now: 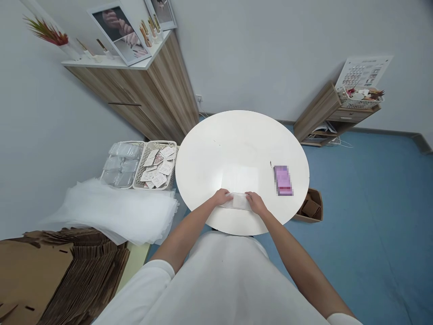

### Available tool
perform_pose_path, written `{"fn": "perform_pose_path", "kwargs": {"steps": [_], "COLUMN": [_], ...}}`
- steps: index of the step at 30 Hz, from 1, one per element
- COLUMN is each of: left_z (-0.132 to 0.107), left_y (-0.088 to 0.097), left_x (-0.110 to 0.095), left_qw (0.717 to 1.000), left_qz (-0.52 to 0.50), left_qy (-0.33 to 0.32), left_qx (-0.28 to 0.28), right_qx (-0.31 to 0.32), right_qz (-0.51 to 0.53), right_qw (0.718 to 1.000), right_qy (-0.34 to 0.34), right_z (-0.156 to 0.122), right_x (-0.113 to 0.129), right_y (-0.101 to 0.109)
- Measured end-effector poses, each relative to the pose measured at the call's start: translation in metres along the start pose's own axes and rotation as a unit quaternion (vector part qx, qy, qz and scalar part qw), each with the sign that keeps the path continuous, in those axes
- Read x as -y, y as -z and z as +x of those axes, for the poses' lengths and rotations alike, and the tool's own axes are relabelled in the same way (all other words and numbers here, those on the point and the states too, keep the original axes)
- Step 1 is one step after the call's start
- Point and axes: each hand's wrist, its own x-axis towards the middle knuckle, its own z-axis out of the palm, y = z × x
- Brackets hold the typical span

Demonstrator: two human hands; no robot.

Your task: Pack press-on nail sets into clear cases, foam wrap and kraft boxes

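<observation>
My left hand and my right hand grip the two ends of a flat white wrapped bundle near the front of the round white table. A pale rectangle inside shows through its translucent wrap; what it is, I cannot make out. Beyond my fingers a thin whitish sheet lies flat on the tabletop and seems to run into the bundle. Both hands have their fingers closed on the wrap. To the right of my right hand lies a purple box, blurred into blocks.
Left of the table stand a basket of small printed cards and another of clear plastic packs. Nearer are stacked white foam sheets and flattened cardboard. An open carton sits on the floor at right. Wooden cabinets line the wall.
</observation>
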Motion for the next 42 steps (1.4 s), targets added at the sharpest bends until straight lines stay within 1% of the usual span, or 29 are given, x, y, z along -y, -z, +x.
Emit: {"fn": "perform_pose_path", "kwargs": {"steps": [3,5,7,9,10,12,14,15,16,17,19,20,21,23,25,29,31,35,38,40,42], "left_z": [-0.001,-0.004,-0.008,-0.013,-0.017,-0.024,-0.031,-0.034,-0.036,-0.037,-0.036,-0.034,-0.032,-0.027,-0.024,-0.029,-0.035,-0.046,-0.046,-0.041,-0.034], "left_y": [0.005,0.01,0.013,0.015,0.015,0.015,0.013,0.011,0.009,0.007,0.0,-0.004,-0.008,-0.014,-0.018,-0.016,-0.014,-0.012,-0.01,-0.006,-0.001], "left_x": [0.004,0.008,0.011,0.013,0.013,0.011,0.006,0.002,-0.002,-0.006,-0.013,-0.016,-0.018,-0.02,-0.019,-0.013,-0.01,-0.007,-0.009,-0.011,-0.012], "left_qw": [1.0,0.998,0.995,0.99,0.987,0.977,0.963,0.955,0.949,0.941,0.923,0.914,0.907,0.904,0.906,0.91,0.92,0.946,0.954,0.959,0.964], "left_qz": [0.008,0.031,0.058,0.088,0.104,0.145,0.181,0.197,0.213,0.228,0.26,0.276,0.292,0.315,0.324,0.302,0.275,0.208,0.182,0.181,0.184], "left_qy": [0.013,0.034,0.058,0.071,0.068,0.042,-0.018,-0.059,-0.108,-0.161,-0.254,-0.282,-0.295,-0.286,-0.271,-0.282,-0.28,-0.247,-0.237,-0.219,-0.191], "left_qx": [-0.024,-0.045,-0.064,-0.084,-0.099,-0.149,-0.2,-0.211,-0.208,-0.19,-0.128,-0.097,-0.073,-0.046,-0.037,-0.027,-0.014,0.022,0.005,-0.015,-0.028], "right_qx": [-0.016,-0.032,-0.063,-0.108,-0.134,-0.185,-0.213,-0.211,-0.195,-0.166,-0.089,-0.055,-0.027,0.002,0.015,0.031,0.052,0.097,0.081,0.054,0.041], "right_qz": [-0.03,-0.051,-0.074,-0.097,-0.106,-0.12,-0.125,-0.127,-0.13,-0.137,-0.156,-0.167,-0.175,-0.185,-0.183,-0.137,-0.095,-0.003,0.032,0.035,0.031], "right_qw": [0.999,0.997,0.993,0.987,0.983,0.975,0.969,0.968,0.969,0.97,0.968,0.965,0.963,0.964,0.967,0.976,0.984,0.992,0.994,0.997,0.999], "right_qy": [-0.031,-0.057,-0.072,-0.067,-0.058,-0.031,0.009,0.038,0.074,0.112,0.177,0.195,0.2,0.189,0.177,0.164,0.145,0.084,0.059,0.042,0.013], "right_z": [0.001,0.0,-0.003,-0.008,-0.01,-0.015,-0.02,-0.022,-0.024,-0.025,-0.024,-0.024,-0.022,-0.019,-0.018,-0.025,-0.033,-0.047,-0.045,-0.036,-0.024], "right_x": [-0.004,-0.008,-0.014,-0.019,-0.021,-0.022,-0.018,-0.015,-0.011,-0.007,0.0,0.003,0.005,0.007,0.007,0.01,0.013,0.017,0.019,0.021,0.021], "right_y": [-0.001,-0.001,-0.001,0.0,0.001,0.001,0.002,0.002,0.002,0.001,-0.001,-0.003,-0.005,-0.008,-0.01,-0.009,-0.006,0.002,0.007,0.01,0.013]}}
